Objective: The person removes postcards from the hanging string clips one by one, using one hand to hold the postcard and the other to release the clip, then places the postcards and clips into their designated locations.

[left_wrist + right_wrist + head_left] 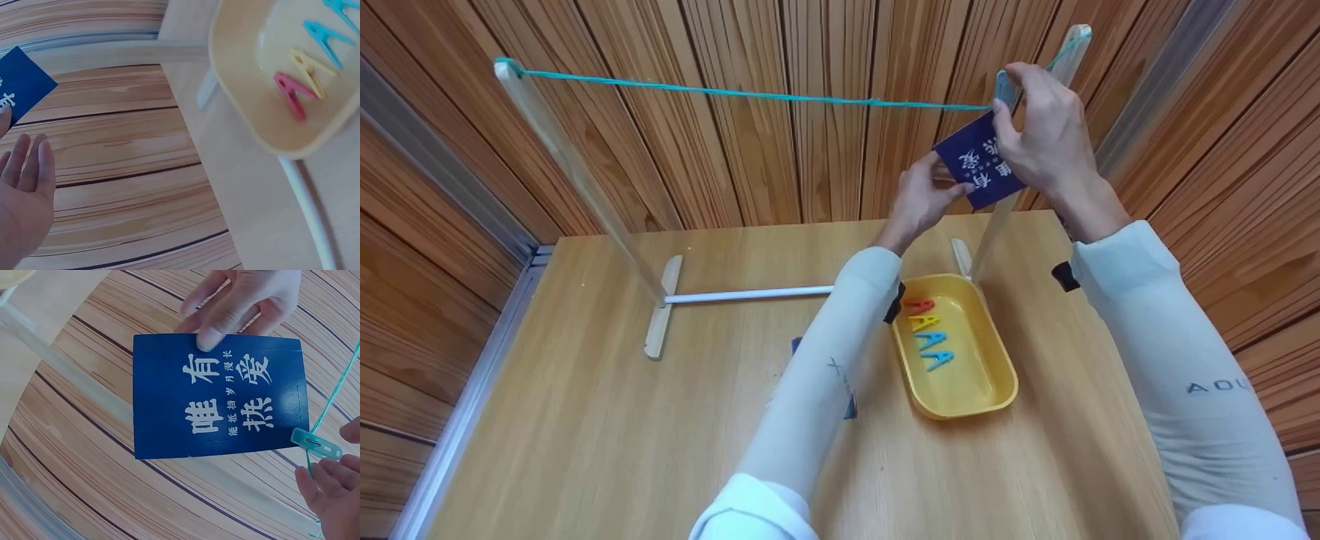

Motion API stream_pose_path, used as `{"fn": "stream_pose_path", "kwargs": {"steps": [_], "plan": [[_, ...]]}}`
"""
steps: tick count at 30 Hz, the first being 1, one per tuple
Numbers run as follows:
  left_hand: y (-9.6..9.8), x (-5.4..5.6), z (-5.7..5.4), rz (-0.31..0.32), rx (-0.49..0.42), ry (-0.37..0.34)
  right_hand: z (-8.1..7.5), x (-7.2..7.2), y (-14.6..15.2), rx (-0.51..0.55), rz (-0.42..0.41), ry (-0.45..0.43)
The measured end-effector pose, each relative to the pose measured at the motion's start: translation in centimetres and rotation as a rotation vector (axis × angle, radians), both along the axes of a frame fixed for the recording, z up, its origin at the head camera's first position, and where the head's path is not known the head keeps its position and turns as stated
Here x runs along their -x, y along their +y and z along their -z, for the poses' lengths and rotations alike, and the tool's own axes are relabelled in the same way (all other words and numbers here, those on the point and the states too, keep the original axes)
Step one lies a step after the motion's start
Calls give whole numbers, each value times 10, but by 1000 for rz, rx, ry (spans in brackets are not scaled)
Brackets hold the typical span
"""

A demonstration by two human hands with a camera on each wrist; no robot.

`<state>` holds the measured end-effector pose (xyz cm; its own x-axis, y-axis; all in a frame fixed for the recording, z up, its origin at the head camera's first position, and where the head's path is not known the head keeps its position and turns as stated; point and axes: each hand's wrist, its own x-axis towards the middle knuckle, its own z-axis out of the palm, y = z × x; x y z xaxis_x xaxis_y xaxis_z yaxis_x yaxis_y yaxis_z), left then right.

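Observation:
A dark blue card (169, 399) with white characters hangs tilted near the right end of a green string (735, 92). My left hand (919, 199) holds the card by one edge, its thumb lying on the printed face. A light blue-green clothespin (315, 443) sits at the card's corner, where the string passes. Around the clothespin's free end, my right hand (343, 489) has its thumb and fingers spread apart, with a gap visible there in the right wrist view. Part of the card is behind the right hand in the head view.
The string runs between two wooden posts (577, 172) joined by a white rod (757, 294). On the table (607, 435) a yellow tray (1001, 375) holds several coloured clothespins (934, 340). Another dark card (851, 407) lies partly hidden under the left forearm.

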<state>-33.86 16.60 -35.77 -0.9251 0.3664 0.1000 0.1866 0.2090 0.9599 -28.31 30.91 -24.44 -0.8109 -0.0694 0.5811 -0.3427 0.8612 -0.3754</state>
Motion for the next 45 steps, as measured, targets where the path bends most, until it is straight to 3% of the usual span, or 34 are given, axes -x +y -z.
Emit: {"fn": "stream_pose_path", "kwargs": {"steps": [13,23,30,41,45], "plan": [[4,0,0,-1,-110,-16,-5,5,-1,-5,-26,-26],[-1,-5,-6,9,-172,-51,-18,3,-5,96,-51,-118],[-5,-7,-16,24,-157,-37,-30,3,-2,159,-44,-216],[-12,-5,-14,22,-134,-23,-26,0,1,208,4,-292],[-12,-7,-12,32,-135,-29,-22,-1,5,224,2,-281]]}}
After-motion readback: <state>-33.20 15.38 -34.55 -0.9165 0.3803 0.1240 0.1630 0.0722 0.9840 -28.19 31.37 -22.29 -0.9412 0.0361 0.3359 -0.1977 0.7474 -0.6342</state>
